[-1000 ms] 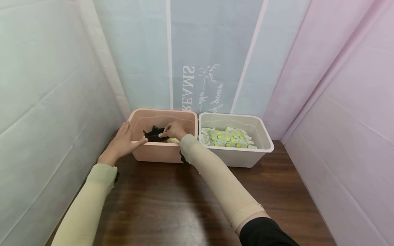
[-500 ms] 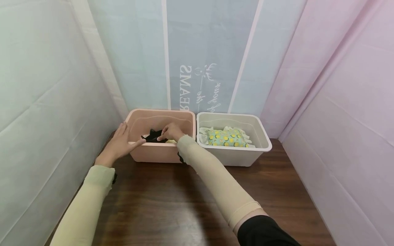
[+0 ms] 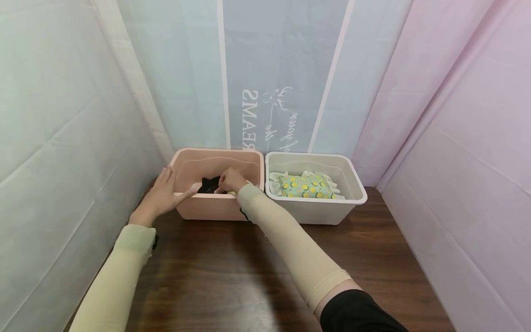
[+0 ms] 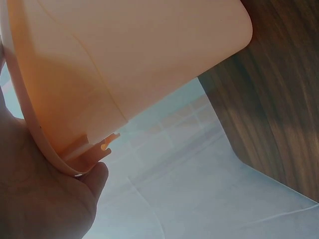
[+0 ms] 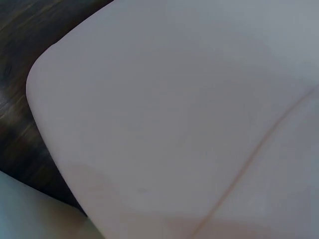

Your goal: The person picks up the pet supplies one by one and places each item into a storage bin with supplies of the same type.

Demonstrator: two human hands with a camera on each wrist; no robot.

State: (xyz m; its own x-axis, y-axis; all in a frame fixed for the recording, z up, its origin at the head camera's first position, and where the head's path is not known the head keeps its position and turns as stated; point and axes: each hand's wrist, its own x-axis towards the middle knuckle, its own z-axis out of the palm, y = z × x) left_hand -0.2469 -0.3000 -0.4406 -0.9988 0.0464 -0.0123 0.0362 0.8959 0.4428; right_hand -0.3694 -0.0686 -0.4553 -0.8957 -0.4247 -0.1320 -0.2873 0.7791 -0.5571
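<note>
A peach-pink plastic bin (image 3: 207, 207) stands at the left against the back curtain. Over its front left corner lies my left hand (image 3: 161, 196), fingers straight along the side rim and thumb spread along the front rim. My right hand (image 3: 233, 180) reaches down inside the bin, thumb and fingers pinching the right end of a black thing (image 3: 209, 184) with pointed, ear-like tips. Its lower part is hidden behind the front wall. A bit of something pale yellow shows under the right hand. The right wrist view is filled by the bin's outer wall (image 5: 164, 109).
A white bin (image 3: 315, 214) stands right beside the pink one. In it lies a lemon-print cushion (image 3: 307, 186) with white ruffled edges. Both bins sit on a dark wooden table (image 3: 215, 276), with fabric walls left, right and behind.
My right hand has lowered the black thing deeper into the pink bin, so less of it shows above the front rim. My left hand stays at the bin's corner.
</note>
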